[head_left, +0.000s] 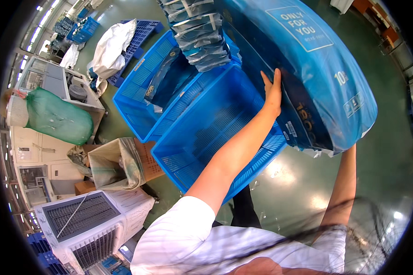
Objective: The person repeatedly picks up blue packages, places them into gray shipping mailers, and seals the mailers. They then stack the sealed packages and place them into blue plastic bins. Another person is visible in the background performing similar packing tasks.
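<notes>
A large blue plastic-wrapped pack (328, 59), with white print on its shiny film, fills the upper right. My left hand (273, 96) presses flat against its near-left side, thumb and fingers stretched along the film. From the lower right my right forearm (344, 192) reaches up behind the pack, which hides that hand. Below and left of the pack stands an open blue plastic crate (176, 172) with slotted walls. A second blue crate (131, 121) adjoins it on the far side, holding dark blue packs (170, 78). Over it rises a tall stack of blue-and-clear film packs (199, 39).
Left of the crates are a lined waste bin (110, 165), a white air cooler (85, 220) and a green mesh sack (59, 117). A white sack (114, 46) lies on a blue pallet (144, 34) farther off. Green floor (289, 201) shows around the crates.
</notes>
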A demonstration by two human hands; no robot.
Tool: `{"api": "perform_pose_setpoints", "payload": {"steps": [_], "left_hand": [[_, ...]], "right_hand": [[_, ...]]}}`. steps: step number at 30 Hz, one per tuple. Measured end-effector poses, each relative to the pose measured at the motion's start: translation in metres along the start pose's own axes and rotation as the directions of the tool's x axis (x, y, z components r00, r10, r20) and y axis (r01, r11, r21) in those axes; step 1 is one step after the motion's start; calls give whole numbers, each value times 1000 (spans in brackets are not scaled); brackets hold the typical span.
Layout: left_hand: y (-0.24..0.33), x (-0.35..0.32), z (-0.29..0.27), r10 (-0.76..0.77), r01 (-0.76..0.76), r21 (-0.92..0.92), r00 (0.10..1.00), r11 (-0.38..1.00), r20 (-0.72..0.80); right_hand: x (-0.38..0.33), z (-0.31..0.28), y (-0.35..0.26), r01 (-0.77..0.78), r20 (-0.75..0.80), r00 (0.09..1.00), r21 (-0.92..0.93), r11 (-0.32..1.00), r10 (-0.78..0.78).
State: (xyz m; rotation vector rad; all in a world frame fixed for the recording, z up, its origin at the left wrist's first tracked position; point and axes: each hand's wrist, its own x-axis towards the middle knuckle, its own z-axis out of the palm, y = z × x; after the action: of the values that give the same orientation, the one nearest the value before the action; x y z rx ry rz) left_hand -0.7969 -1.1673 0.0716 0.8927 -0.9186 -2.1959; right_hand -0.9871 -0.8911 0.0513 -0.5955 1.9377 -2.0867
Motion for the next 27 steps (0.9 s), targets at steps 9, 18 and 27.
{"api": "perform_pose_setpoints", "payload": {"steps": [9,18,27], "left_hand": [[-17,5,40,142,-104,247,980,964,-141],[-33,-1,24,392,-354,333,918,874,-52],[-115,-155,-261,-159,-289,937,934,197,322]], "right_hand": [[7,-35,46,-86,-125,988,70,994,94],[11,-69,67,-111,-170,975,175,978,141],[-13,-48,32,-386,-343,783,387,837,519]]}}
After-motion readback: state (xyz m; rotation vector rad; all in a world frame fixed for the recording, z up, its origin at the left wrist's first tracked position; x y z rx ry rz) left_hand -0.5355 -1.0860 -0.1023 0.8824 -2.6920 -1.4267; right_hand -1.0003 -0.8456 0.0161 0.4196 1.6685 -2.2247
